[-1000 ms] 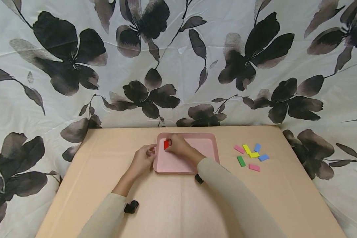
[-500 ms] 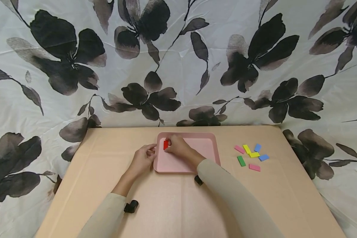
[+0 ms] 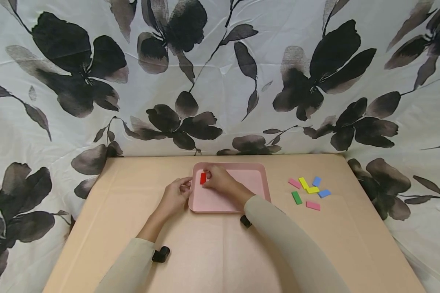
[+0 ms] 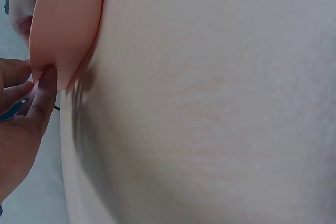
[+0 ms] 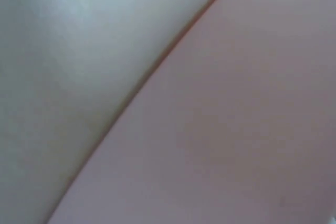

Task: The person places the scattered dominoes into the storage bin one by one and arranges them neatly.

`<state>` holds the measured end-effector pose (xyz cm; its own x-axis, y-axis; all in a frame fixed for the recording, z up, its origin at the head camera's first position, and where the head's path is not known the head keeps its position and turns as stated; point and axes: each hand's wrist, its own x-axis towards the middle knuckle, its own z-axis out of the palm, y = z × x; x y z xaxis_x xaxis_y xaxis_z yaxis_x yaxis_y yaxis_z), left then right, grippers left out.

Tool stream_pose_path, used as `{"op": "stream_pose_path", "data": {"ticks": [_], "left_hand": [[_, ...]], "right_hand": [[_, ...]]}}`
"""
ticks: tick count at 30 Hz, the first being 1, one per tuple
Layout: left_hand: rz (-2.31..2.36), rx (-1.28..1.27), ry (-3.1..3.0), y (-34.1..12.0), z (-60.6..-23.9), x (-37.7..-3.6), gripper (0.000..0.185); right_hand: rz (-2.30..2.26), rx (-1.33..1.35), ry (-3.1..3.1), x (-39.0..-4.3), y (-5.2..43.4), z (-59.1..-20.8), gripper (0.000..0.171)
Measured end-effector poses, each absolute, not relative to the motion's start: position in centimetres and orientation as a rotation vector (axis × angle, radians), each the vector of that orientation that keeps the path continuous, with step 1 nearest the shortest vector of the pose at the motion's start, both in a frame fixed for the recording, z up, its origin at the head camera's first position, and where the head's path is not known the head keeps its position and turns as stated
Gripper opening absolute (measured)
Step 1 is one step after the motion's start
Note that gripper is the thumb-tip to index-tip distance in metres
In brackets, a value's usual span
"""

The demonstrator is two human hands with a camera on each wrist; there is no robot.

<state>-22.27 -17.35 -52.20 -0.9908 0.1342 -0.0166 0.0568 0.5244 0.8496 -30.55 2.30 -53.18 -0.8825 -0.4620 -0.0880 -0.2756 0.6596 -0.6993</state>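
Note:
A pink tray (image 3: 254,183) lies in the middle of the tan table (image 3: 132,211). My right hand (image 3: 218,179) reaches into its far left corner and pinches a small red block (image 3: 203,178) there. My left hand (image 3: 176,195) grips the tray's left rim; in the left wrist view its fingers (image 4: 37,103) curl against the tray's edge (image 4: 63,30). The right wrist view shows only a blurred close stretch of the tray (image 5: 236,129), with no hand in it.
Several small coloured blocks lie loose on the table to the right of the tray: pink (image 3: 313,205), green (image 3: 296,197), yellow (image 3: 308,186) and blue (image 3: 324,193). A white sheet with black flowers (image 3: 220,73) hangs behind and drapes round the table.

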Motion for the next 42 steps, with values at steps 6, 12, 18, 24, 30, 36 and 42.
{"op": "stream_pose_path", "data": {"ticks": [6, 12, 18, 24, 30, 36, 42], "left_hand": [[1.48, 0.164, 2.686, -17.7, -52.4, -22.2, 0.045], [1.474, 0.166, 2.697, -17.8, -52.3, -22.0, 0.045], [1.472, 0.178, 2.689, -17.7, -52.1, -21.8, 0.045], [1.468, 0.181, 2.688, -17.8, -52.0, -21.6, 0.045], [1.469, 0.18, 2.69, -18.1, -51.9, -21.3, 0.045], [1.459, 0.208, 2.695, -18.2, -52.0, -21.2, 0.045], [1.445, 0.206, 2.693, -18.1, -52.0, -20.9, 0.045]], "right_hand": [[-1.115, -0.549, 2.589, -30.2, 3.3, -51.6, 0.051], [-1.172, -0.551, 2.564, -29.5, 5.0, -49.4, 0.053], [-1.237, -0.574, 2.556, -28.1, 8.3, -47.5, 0.056], [-1.279, -0.605, 2.614, -26.8, 12.2, -46.3, 0.05], [-1.314, -0.577, 2.653, -25.3, 15.7, -45.8, 0.046], [-1.38, -0.505, 2.635, -23.8, 19.6, -45.7, 0.046], [-1.407, -0.475, 2.654, -22.3, 23.5, -46.4, 0.044]]}}
